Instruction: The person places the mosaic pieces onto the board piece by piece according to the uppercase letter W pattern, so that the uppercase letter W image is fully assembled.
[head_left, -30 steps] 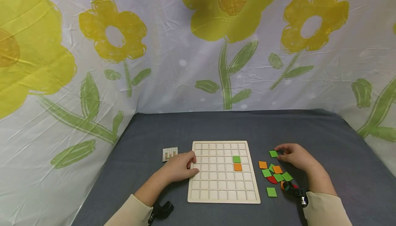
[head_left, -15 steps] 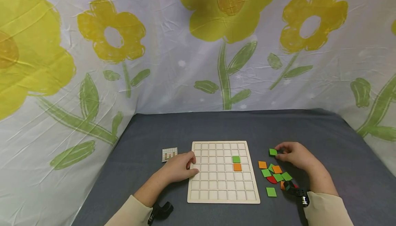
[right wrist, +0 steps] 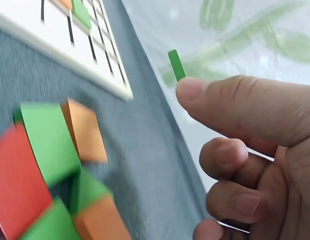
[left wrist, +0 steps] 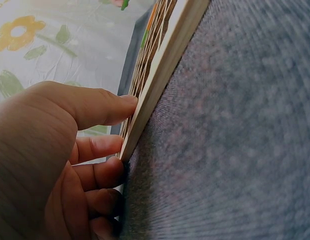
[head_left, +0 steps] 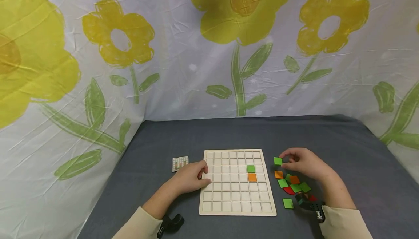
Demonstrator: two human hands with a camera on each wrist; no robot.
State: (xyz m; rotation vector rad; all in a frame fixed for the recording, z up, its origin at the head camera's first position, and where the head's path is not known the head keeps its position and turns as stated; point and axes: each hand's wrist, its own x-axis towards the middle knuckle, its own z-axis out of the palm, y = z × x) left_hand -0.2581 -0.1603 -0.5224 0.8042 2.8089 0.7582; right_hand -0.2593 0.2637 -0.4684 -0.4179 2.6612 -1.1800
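Observation:
In the head view, the right hand [head_left: 304, 162] pinches a green square tile [head_left: 278, 161] to the right of the board. The right wrist view shows the same green tile [right wrist: 176, 64] edge-on, poking out past the thumb. A pale wooden grid board [head_left: 226, 196] lies at the middle of the dark cloth. One green tile [head_left: 250, 168] and one orange tile [head_left: 252, 177] sit in neighbouring squares of its grid. The left hand [head_left: 192, 176] rests on the board's left edge, its thumb and index finger reaching onto the top. In the left wrist view its thumb [left wrist: 107, 106] touches the surface near the rim.
A loose pile of green, orange and red pieces [head_left: 295, 188] lies to the board's right, partly under the right wrist's camera strap. A single green square [head_left: 288, 203] lies nearer the front. A small printed grid card [head_left: 179, 162] is beyond the left hand.
The right hand has lifted the green tile from the cloth and carried it left toward the board. The left hand stays on the board's edge.

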